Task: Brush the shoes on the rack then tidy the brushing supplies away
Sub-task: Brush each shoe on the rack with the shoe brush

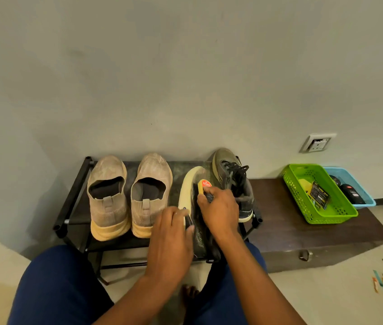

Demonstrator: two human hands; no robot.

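A yellow-handled brush (203, 186) with a red label is being pinched between the curled fingers of the right hand (220, 212) and pressed against the upturned side of a dark green shoe (196, 221). That shoe is being steadied on its side by the left hand (170, 238), whose fingers are being wrapped over its cream sole edge near the heel. The shoe is being held on the right part of the black rack (73, 200), with its heel reaching past the front bar.

Just behind it, its partner shoe (232, 181) is being left tilted against the wall, laces loose. On the left of the rack a pair of beige slip-on shoes (129, 198) is being left standing upright, side by side, heels toward the viewer.

To the right, on a dark low chest (303, 235), a green basket (340, 214) is being kept beside a blue basket (364, 202), the two touching; a yellow item and a dark packet are being held in the green one, dark round containers in the blue.

The work is judged to be in its brushing stage: one shoe is being treated, whether the others are finished cannot be told, and the tidying is not yet begun.

The bristles are being hidden by the right hand. The rack's lower shelf is being masked by the arms and knees, and the small items on the floor at the far right are too blurred to name.
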